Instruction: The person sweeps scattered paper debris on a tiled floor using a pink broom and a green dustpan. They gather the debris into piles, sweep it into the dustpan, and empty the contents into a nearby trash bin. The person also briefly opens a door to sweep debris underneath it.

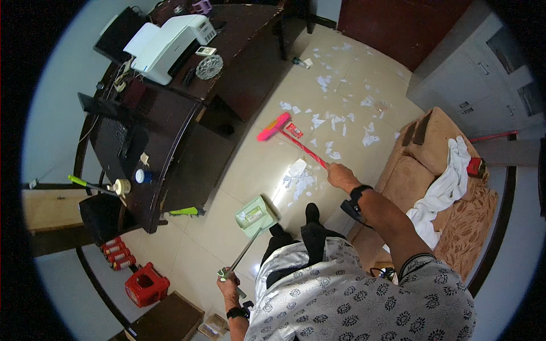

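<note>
Right hand [341, 177], just off centre at 3 o'clock, was clamped round the red handle of a broom [274, 127]; the broom's pink-and-yellow head sat at 10 o'clock from that hand, near centre at 12, just beside a small red packet [294, 131]; left hand [229, 284], out at 7 o'clock, was closed round the long handle of a pale green dustpan [260, 224], whose pan lay at 1 o'clock from it, close to the person's feet; hands were well apart; something pale showed in the pan, possibly paper, too small to be sure; a heap of white scraps [300, 181] lay near centre toward 4 o'clock, between broom head and dustpan; looser paper bits [323, 82] were spread over the tiled floor [234, 175] from 12 to 2 o'clock; dark desk [244, 24] ran from 9 to 12, with a white printer [170, 50] on it at 11; tan sofa [405, 179] stood at 3 with a white cloth [435, 196] draped on it; grey cabinet [441, 91] stood at 2; red container [147, 286] sat at 8.
</note>
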Tool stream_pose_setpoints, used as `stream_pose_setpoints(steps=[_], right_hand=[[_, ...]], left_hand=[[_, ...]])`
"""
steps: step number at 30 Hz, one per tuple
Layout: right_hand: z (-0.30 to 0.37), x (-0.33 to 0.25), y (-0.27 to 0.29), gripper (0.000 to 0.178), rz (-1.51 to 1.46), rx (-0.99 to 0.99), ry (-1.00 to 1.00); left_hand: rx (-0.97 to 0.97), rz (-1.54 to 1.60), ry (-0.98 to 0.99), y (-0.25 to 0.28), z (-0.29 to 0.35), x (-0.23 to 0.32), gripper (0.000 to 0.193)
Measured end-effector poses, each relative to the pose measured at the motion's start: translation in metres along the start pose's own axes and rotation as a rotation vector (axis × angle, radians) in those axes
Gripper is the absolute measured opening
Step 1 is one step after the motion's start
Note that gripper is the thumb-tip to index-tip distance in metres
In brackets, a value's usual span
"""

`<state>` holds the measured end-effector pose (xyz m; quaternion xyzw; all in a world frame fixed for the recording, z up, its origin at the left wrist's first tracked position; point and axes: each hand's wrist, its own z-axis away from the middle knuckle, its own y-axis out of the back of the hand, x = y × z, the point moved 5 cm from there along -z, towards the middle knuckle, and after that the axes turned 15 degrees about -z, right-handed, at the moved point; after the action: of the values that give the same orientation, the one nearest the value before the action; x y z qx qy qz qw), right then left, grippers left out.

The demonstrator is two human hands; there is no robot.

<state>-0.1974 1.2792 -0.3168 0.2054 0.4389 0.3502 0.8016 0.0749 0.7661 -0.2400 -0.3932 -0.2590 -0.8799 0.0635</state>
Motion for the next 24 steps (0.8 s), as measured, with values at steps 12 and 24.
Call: stream_pose_setpoints(steps=[12, 24], right_hand=[[0.219, 0.103, -0.031, 0.035, -0.008, -0.025, -0.009], [0.301, 0.08, -0.074, 0.032, -0.496, 0.277, -0.14]], left_hand=[[-0.207, -0.41, -0.009, -0.009, -0.057, 0.017, 0.022], [-0.464, -0.886, -0.438, 0.008, -0.102, 0.018, 0.029]])
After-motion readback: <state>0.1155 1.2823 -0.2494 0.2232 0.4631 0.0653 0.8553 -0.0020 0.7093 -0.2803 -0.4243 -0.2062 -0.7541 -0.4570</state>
